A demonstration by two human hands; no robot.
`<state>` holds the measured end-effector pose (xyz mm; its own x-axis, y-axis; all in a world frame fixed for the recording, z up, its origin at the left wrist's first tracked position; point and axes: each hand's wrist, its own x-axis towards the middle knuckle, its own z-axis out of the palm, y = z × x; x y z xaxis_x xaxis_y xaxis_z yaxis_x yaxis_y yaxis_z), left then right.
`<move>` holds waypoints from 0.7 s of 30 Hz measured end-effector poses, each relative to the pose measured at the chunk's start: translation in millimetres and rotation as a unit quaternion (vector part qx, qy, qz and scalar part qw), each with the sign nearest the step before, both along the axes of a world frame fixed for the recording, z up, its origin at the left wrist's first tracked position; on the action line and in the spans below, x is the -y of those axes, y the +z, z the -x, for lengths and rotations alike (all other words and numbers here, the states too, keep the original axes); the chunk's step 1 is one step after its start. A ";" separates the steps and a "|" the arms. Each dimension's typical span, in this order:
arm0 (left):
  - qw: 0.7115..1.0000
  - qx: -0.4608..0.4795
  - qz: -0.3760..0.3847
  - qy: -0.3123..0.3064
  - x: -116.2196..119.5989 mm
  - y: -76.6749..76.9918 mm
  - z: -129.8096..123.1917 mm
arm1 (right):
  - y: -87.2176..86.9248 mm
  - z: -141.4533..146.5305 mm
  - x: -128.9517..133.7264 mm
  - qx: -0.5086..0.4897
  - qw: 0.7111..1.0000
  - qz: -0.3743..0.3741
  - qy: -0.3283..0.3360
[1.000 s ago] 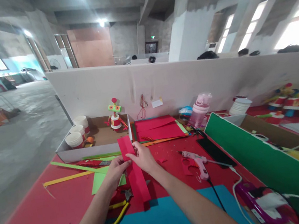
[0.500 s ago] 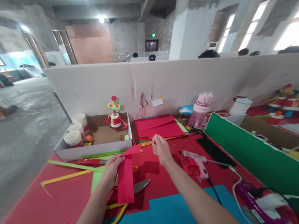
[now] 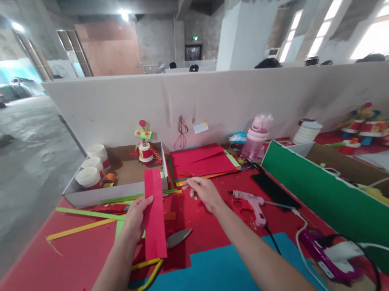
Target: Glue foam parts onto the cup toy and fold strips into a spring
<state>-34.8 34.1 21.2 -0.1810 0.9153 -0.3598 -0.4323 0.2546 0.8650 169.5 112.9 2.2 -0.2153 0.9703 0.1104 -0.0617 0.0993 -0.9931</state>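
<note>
A long strip of red paper [image 3: 155, 212] is pinched in my left hand [image 3: 137, 218], with thumb on top. It stands out lengthwise, creased along its middle. Under it lie scissors, their metal blade [image 3: 179, 238] to the right and a yellow handle [image 3: 151, 279] nearer me. To the right, my right hand [image 3: 205, 193] hovers over the red tabletop, fingers loosely bent and apart, with nothing visible in them. Just beyond its fingertips lies a small coiled paper spring [image 3: 186, 174] on stacked red paper [image 3: 205, 161]. A pink glue gun [image 3: 252, 203] rests to its right.
Blue paper [image 3: 205, 289] covers the near edge. A shallow box [image 3: 123, 170] at back left holds white cups [image 3: 88, 177] and a paper-cup robot figure [image 3: 145, 151]. On the right are a phone [image 3: 272, 192], a green panel [image 3: 341, 210] and a purple power strip [image 3: 327, 257] with cables.
The red strip's far end, folded over to the right before, now stands straight out from my left hand. My right hand has loosened from a closed shape and shifted slightly left.
</note>
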 end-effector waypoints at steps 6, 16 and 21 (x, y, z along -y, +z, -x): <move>0.999 -0.026 -0.022 0.021 0.6 -1.0 3.7 | 15.1 -10.2 13.7 0.037 0.998 -0.047 -0.016; 0.998 -0.037 -0.052 0.019 0.1 -5.2 6.5 | 27.0 -93.2 19.1 0.462 0.855 -0.234 -0.014; 0.997 -0.040 -0.058 0.003 1.1 -3.7 3.8 | 19.8 -93.7 12.1 0.469 0.844 -0.240 -0.103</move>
